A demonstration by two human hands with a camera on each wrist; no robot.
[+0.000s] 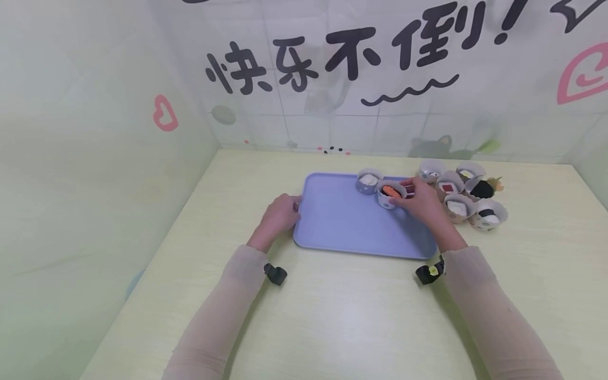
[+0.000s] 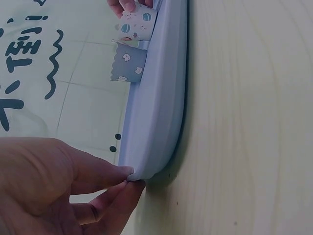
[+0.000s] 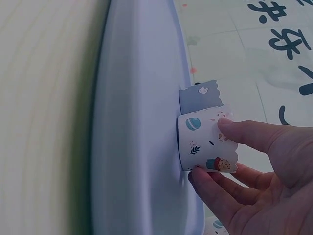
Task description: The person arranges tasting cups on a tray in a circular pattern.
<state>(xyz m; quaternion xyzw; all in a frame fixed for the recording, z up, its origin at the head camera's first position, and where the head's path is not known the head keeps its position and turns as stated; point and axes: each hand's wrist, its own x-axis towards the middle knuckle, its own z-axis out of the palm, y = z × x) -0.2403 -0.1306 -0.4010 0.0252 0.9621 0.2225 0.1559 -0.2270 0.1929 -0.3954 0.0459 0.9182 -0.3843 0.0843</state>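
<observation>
Pale pinkish-beige sleeves (image 1: 209,322) — black wrist cameras (image 1: 276,274) at both cuffs (image 1: 463,257) — yellow patch (image 1: 433,270) on one

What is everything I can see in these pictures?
Tray: 1, lavender, on table
Slate cup: 1, bluish grey, far side of tray, white piece inside
Patterned cup: 1, white, beside slate cup
Sushi-like piece: 1, orange and black, in patterned cup
Other cups: 6, mixed, right of tray
Table: 1, pale wood, under tray
Lettering: 1 line, black, on back wall
Hearts: 2, pink, on walls
Wrist cameras: 2, black, one per wrist
Sleeves: 2, beige
Left hand: 1, bare, gripping tray's left edge
Right hand: 1, bare, pinching patterned cup
</observation>
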